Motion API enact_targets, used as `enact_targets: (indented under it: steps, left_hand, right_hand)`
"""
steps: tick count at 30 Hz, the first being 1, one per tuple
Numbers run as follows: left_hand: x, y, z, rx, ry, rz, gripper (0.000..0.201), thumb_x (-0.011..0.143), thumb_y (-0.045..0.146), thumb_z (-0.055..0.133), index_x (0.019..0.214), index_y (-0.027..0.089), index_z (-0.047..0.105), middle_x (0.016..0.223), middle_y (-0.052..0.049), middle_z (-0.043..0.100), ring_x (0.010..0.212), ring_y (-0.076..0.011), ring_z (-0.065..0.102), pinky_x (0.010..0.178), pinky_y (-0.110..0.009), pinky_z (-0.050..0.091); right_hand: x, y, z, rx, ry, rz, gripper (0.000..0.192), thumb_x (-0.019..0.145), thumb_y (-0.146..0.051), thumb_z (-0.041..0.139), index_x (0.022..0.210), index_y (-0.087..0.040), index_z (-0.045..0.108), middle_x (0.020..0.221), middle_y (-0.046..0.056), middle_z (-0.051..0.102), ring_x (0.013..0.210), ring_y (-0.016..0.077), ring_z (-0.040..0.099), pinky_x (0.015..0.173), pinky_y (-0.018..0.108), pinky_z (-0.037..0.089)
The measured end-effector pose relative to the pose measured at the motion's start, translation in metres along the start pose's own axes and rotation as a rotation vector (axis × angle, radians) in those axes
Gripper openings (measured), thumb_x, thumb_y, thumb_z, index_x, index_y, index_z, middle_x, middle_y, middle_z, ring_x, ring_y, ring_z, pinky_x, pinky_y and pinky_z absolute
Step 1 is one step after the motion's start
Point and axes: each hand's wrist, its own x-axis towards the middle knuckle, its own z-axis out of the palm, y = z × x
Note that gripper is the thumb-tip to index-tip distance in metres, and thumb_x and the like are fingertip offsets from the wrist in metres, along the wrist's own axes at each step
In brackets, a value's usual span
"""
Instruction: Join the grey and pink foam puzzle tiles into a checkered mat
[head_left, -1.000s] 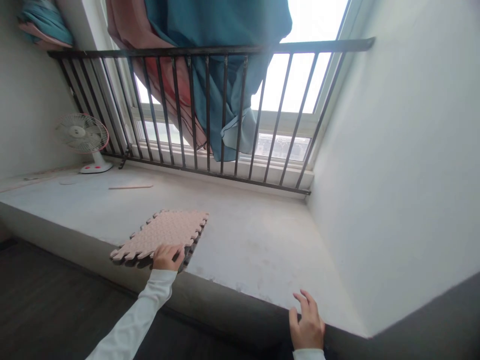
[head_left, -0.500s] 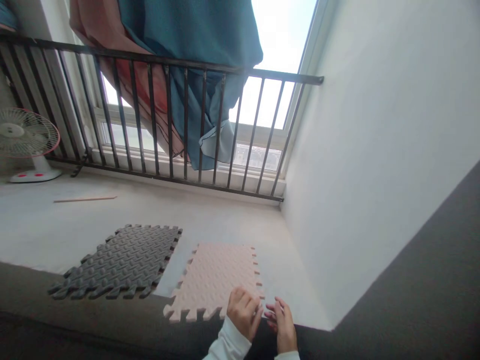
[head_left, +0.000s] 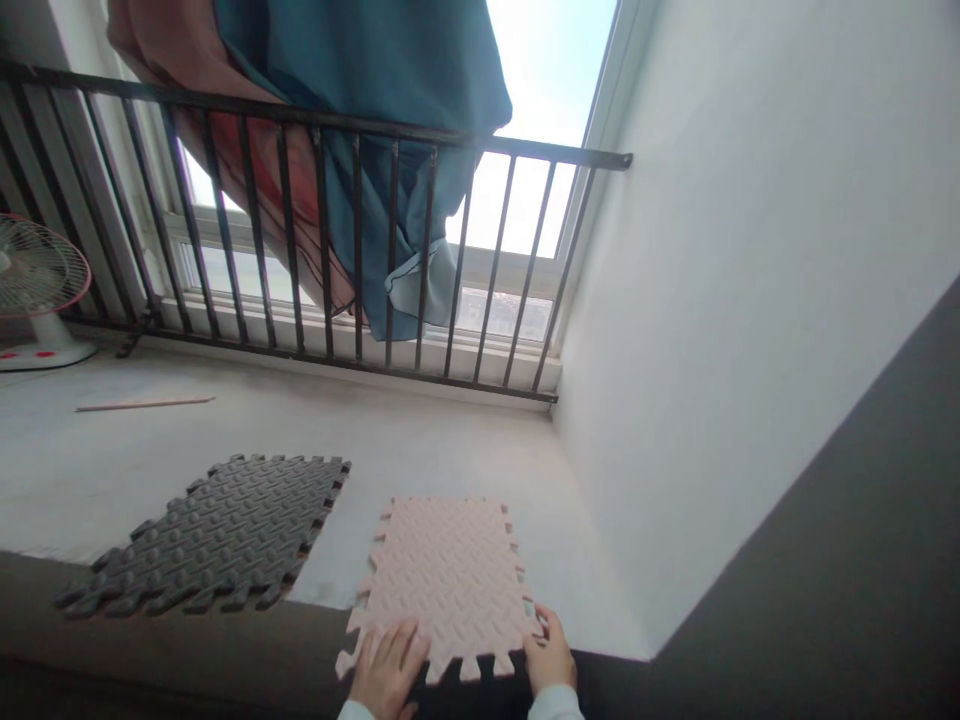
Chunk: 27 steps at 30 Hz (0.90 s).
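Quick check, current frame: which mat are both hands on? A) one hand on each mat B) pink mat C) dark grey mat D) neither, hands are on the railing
B: the left hand and right hand both rest on the near edge of the pink mat, while the dark grey mat lies apart to its left, untouched.

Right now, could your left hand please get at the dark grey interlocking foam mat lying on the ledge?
Probably yes. The left hand rests on the pink interlocking foam mat, and the dark grey interlocking foam mat lies just beyond it to the left with only bare concrete ledge between.
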Motion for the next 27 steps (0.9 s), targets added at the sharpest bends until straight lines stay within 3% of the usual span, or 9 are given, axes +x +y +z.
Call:
enact_targets:
  steps: [3,6,11,15,19,22,27]
  left_hand:
    - [-0.011,-0.028,-0.002,0.080,0.032,0.002,0.066,0.052,0.005,0.048,0.109,0.037,0.050,0.114,-0.001,0.056,0.105,-0.0232,0.048,0.089,-0.042,0.036]
    - [-0.008,-0.034,0.001,0.092,0.060,0.046,0.068,0.051,0.000,0.045,0.109,0.037,0.050,0.113,0.000,0.057,0.104,-0.0205,0.050,0.086,-0.034,0.041]
    - [0.014,-0.015,0.011,0.023,0.077,0.095,0.065,0.053,0.001,0.046,0.111,0.030,0.050,0.112,-0.003,0.057,0.105,-0.0198,0.049,0.087,-0.028,0.043]
    - [0.041,0.007,0.017,-0.075,0.053,0.113,0.055,0.056,0.005,0.049,0.107,0.026,0.054,0.110,-0.007,0.058,0.102,-0.0212,0.051,0.087,-0.031,0.044]
    - [0.070,0.029,0.024,-0.169,-0.006,0.124,0.047,0.057,0.008,0.049,0.100,0.024,0.057,0.108,-0.007,0.058,0.100,-0.0210,0.052,0.087,-0.033,0.044]
    - [0.086,0.041,0.033,-0.237,-0.018,0.145,0.040,0.056,0.008,0.048,0.091,0.022,0.060,0.103,-0.008,0.059,0.096,-0.0210,0.053,0.085,-0.035,0.044]
    - [0.098,0.049,0.048,-0.409,-0.067,0.202,0.044,0.050,0.008,0.049,0.091,0.019,0.059,0.107,-0.011,0.057,0.099,-0.0247,0.051,0.088,-0.041,0.041]
  right_hand:
    - [0.003,-0.003,0.000,-0.009,0.071,-0.062,0.035,0.056,-0.029,0.037,0.084,-0.022,0.057,0.080,0.005,0.060,0.062,0.0183,0.056,0.064,0.032,0.043]
    - [0.005,-0.004,-0.004,-0.012,0.125,-0.134,0.031,0.059,-0.028,0.037,0.080,-0.020,0.058,0.081,0.007,0.057,0.064,0.0190,0.056,0.065,0.033,0.044]
    - [0.012,-0.007,-0.023,-0.035,0.244,-0.182,0.026,0.067,-0.030,0.037,0.077,-0.017,0.057,0.083,0.009,0.053,0.070,0.0199,0.054,0.069,0.034,0.044]
    - [0.015,-0.009,-0.036,-0.105,0.351,-0.190,0.029,0.071,-0.029,0.036,0.086,-0.012,0.056,0.094,0.015,0.049,0.088,0.0247,0.051,0.077,0.035,0.042]
    - [0.011,-0.009,-0.032,-0.215,0.392,-0.168,0.033,0.070,-0.024,0.038,0.094,-0.008,0.053,0.109,0.021,0.040,0.101,0.0286,0.044,0.084,0.039,0.037]
    - [0.005,-0.011,-0.024,-0.281,0.388,-0.164,0.033,0.065,-0.024,0.043,0.094,-0.011,0.053,0.112,0.018,0.039,0.104,0.0303,0.040,0.089,0.043,0.032]
    - [-0.002,-0.016,-0.018,-0.379,0.359,-0.139,0.032,0.065,-0.019,0.042,0.093,-0.010,0.055,0.115,0.019,0.038,0.107,0.0295,0.037,0.092,0.039,0.028]
